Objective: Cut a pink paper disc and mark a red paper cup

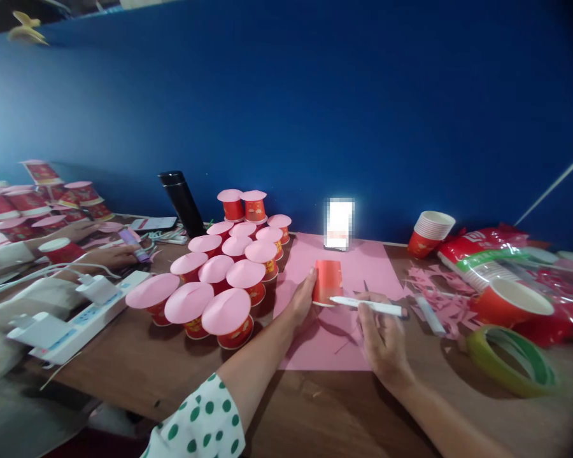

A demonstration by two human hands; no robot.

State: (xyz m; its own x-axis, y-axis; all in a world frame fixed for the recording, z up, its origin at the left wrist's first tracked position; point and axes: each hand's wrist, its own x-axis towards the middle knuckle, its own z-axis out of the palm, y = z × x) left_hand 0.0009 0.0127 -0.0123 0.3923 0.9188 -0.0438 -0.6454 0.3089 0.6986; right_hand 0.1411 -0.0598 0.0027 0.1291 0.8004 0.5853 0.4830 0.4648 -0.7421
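My left hand [305, 298] grips a red paper cup [328, 281] by its left side, above a pink paper sheet [296, 350]. In my right hand [384, 337] is a white marker pen [370, 306], its left end against or very close to the cup's lower right side. A dark pointed thing, too small to name, sticks up behind my right fingers. Left of my left forearm stand several upturned red cups topped with pink paper discs [226, 312].
Rightward lie pink scraps [442, 289], a glue stick [430, 315], tape roll [510, 359], single cup [516, 305], cup stack [430, 234] and plastic-wrapped cups [487, 257]. A phone [339, 224] stands behind. Leftward are a black flask [182, 203], power strip [90, 318] and another person's hands [117, 254].
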